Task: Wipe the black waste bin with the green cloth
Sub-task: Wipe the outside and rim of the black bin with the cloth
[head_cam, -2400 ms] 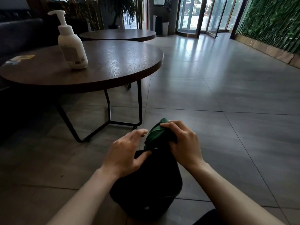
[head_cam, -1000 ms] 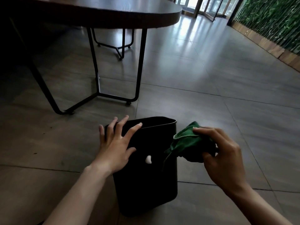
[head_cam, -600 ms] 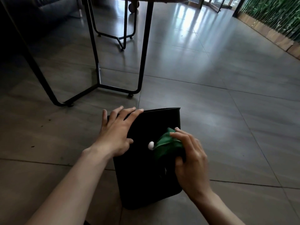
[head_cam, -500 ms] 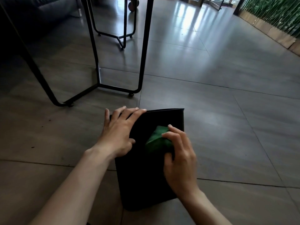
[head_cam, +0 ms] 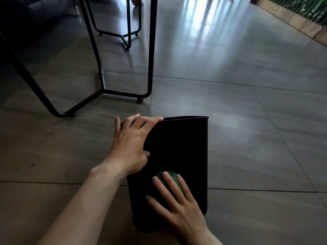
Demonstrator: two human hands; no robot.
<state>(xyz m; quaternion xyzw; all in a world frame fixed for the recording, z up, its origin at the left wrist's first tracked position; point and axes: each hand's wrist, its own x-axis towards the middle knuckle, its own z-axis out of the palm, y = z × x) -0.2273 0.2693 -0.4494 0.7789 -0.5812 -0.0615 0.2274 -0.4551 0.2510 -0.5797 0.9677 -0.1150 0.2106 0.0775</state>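
Observation:
The black waste bin (head_cam: 178, 147) stands on the tiled floor just in front of me, its near side facing up at the camera. My left hand (head_cam: 131, 144) lies flat on the bin's upper left corner, fingertips over the rim. My right hand (head_cam: 177, 200) presses the green cloth (head_cam: 169, 175) against the lower part of the bin's side, fingers spread over it. Only a small green patch of cloth shows between and above my fingers.
Black metal table legs (head_cam: 99, 71) stand on the floor beyond and to the left of the bin; a second frame (head_cam: 127, 32) is farther back. A dark sofa (head_cam: 35, 11) is at the far left. A plant wall base (head_cam: 300, 23) runs along the far right.
My right hand has slid the green cloth down the bin's side, from near the rim toward the base. The white foam spot is gone from view. My left hand stays on the rim.

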